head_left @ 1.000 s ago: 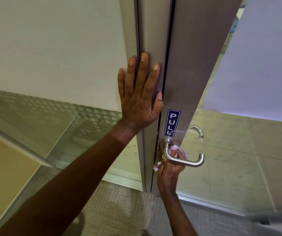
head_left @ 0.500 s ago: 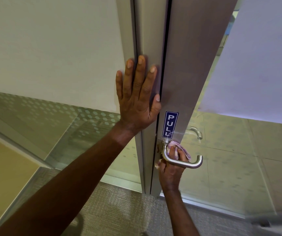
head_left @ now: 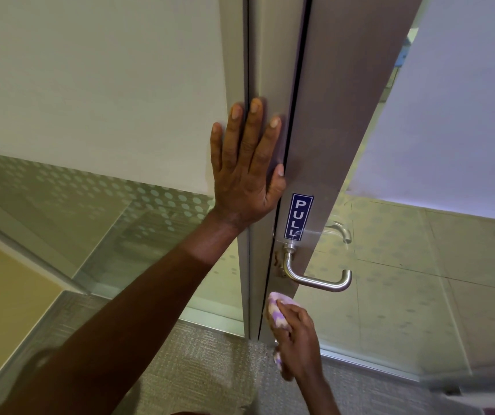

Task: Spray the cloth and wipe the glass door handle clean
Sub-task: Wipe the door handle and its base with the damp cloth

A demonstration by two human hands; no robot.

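Note:
A brushed steel lever handle (head_left: 315,278) sticks out of the metal door stile (head_left: 339,115), just under a blue PULL sticker (head_left: 298,216). My left hand (head_left: 247,172) lies flat with straight fingers against the frame post beside the stile. My right hand (head_left: 298,339) is below the handle, apart from it, gripping a bunched pink and purple cloth (head_left: 276,311). No spray bottle is in view.
Frosted and dotted glass panels (head_left: 90,100) stand left and right of the frame. A second handle (head_left: 340,230) shows through the glass on the far side. Grey carpet (head_left: 198,372) lies below; tiled floor is beyond the door.
My right hand has come down off the handle with the cloth; the handle now stands bare. My left hand stays pressed on the frame.

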